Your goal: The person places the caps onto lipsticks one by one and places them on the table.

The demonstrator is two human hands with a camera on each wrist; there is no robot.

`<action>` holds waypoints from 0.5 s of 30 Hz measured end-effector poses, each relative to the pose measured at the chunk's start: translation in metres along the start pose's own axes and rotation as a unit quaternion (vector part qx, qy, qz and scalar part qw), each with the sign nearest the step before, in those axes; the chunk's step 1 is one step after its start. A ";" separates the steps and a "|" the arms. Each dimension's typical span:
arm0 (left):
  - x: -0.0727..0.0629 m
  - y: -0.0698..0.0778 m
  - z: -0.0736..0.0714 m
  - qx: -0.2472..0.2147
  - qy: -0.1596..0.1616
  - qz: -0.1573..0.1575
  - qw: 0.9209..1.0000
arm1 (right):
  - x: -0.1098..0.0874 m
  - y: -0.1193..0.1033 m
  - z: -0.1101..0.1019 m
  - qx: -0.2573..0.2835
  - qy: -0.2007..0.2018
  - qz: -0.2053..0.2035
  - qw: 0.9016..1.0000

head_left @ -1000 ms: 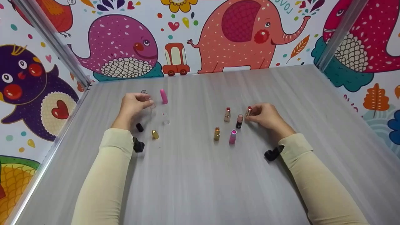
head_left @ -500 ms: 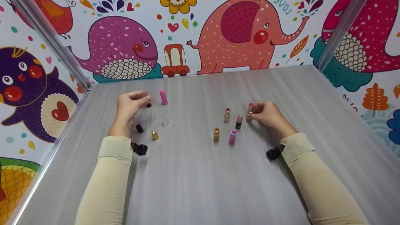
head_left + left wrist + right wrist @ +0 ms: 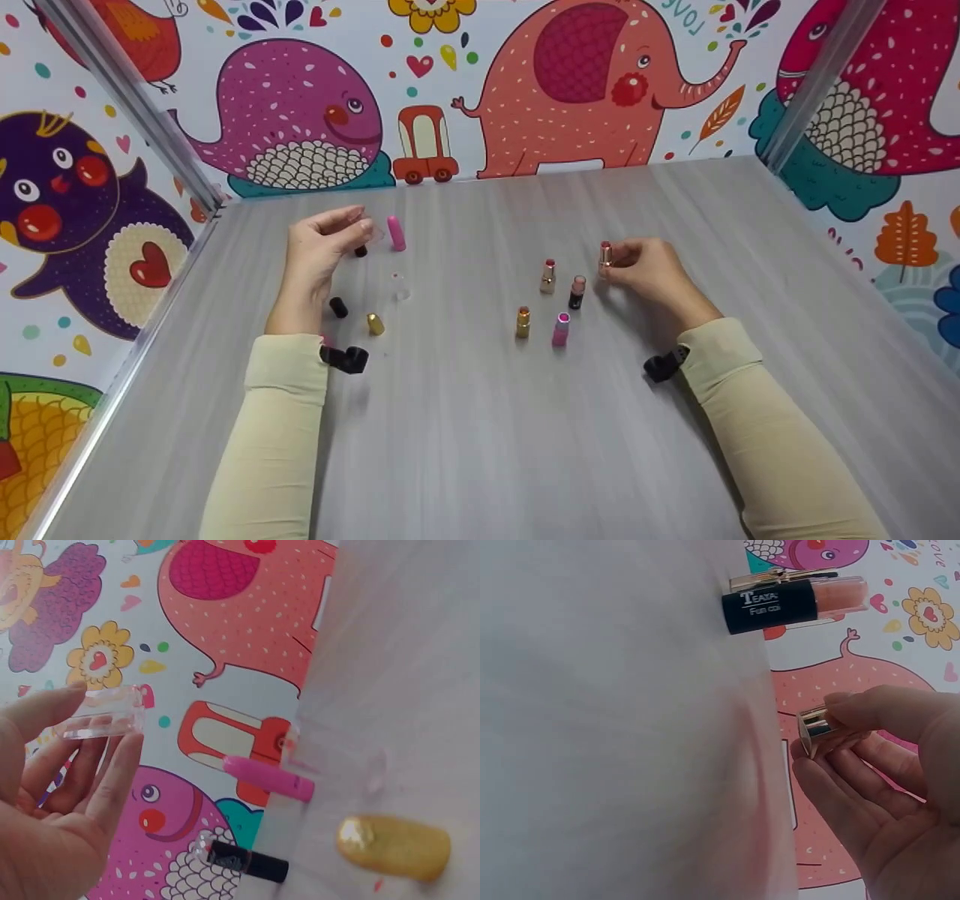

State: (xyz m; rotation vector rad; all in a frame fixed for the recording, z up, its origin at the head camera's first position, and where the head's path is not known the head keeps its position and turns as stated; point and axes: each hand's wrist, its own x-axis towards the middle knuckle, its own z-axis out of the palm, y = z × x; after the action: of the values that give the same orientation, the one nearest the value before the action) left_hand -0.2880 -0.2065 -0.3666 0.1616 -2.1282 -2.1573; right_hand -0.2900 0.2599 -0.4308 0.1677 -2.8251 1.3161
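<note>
My left hand (image 3: 315, 247) pinches a clear cap (image 3: 112, 711) between thumb and fingers, raised above the far left of the table. Close by stand a pink cap (image 3: 396, 234) and a small black piece with a clear top (image 3: 247, 862). On the right side, my right hand (image 3: 654, 266) grips a gold lipstick (image 3: 606, 256) with a red tip, held upright by its base. Left of that hand several uncapped lipsticks stand upright: a gold one with a red tip (image 3: 549, 277), a black one with a peach tip (image 3: 577, 294), a gold one (image 3: 523, 324) and a pink one (image 3: 561, 330).
Near my left forearm, a black cap (image 3: 339, 307) and a gold cap (image 3: 376, 324) are on the grey table (image 3: 450, 420). Another clear cap (image 3: 400, 288) stands behind the gold one. A printed wall panel (image 3: 570, 97) borders the table's far edge.
My left hand has lifted the clear cap, uncovering the small black piece beneath. My right hand has raised the lipstick and shifted slightly away and to the right.
</note>
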 end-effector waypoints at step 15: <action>-0.007 -0.003 0.018 -0.072 -0.007 0.043 0.996 | -0.003 -0.016 -0.012 0.015 0.005 0.027 1.000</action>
State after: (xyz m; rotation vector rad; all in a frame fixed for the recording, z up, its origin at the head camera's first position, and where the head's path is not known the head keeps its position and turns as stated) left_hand -0.2842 -0.1879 -0.3692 0.0420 -1.9382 -2.2571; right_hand -0.2856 0.2590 -0.4114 0.0867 -2.8223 1.3674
